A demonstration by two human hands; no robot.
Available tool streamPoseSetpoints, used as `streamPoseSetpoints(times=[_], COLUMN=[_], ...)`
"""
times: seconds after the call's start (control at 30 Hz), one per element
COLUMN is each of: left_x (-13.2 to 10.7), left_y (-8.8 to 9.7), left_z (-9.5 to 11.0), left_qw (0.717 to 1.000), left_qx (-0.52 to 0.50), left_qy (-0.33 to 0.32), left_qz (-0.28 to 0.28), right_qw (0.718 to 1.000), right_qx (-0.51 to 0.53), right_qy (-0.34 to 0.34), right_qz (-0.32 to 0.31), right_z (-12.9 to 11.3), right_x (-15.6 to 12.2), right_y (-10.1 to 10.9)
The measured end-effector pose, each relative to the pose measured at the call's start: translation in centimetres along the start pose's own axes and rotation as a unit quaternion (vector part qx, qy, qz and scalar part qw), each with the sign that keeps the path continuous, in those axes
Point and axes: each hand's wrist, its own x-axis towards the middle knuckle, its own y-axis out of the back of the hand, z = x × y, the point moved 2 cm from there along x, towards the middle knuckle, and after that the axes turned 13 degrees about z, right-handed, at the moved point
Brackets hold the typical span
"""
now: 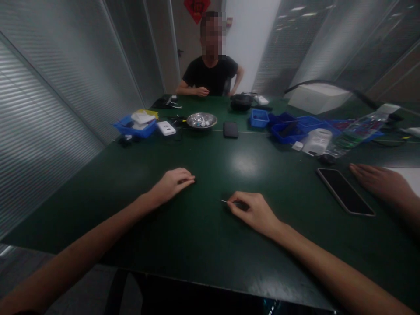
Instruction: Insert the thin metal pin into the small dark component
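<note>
My right hand (252,210) rests on the dark green table (203,245), thumb and forefinger pinched on a thin silvery needle-like piece (223,201). Its thin tip points left from the fingertips; the rest is hidden by my fingers. Farther left and a bit farther away, my left hand (175,181) lies on the table with its fingers pressed together. Whatever may be between those fingertips is too small and dark to make out. The two hands are apart.
Another person's hand (382,179) lies at the right beside a phone (346,192). Farther back are a metal bowl (201,120), a black flat case (230,130), blue bins (259,118), and a plastic bottle (357,133). A person in black (211,74) sits opposite.
</note>
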Motion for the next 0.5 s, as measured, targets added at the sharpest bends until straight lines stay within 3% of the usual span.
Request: streamPoseSetpoints(times=[0.1,0.2,0.5], left_x=[0.0,0.0,0.2], left_y=[-3.8,-5.9,-5.6], left_z=[3.6,5.3,5.7], left_qw=[0.996,0.995,0.993], left_qx=[-0.049,-0.078,-0.098], left_qy=[-0.065,-0.046,0.028], left_qz=[-0.044,-0.048,-0.057], right_qw=[1.000,1.000,1.000], right_qx=[-0.001,0.002,-0.008], right_qy=[0.005,0.011,0.021], right_qz=[0.004,0.007,-0.009], right_z=[0.1,0.3,0.3], right_x=[-0.1,-0.1,0.1], right_y=[0.0,0.1,0.1])
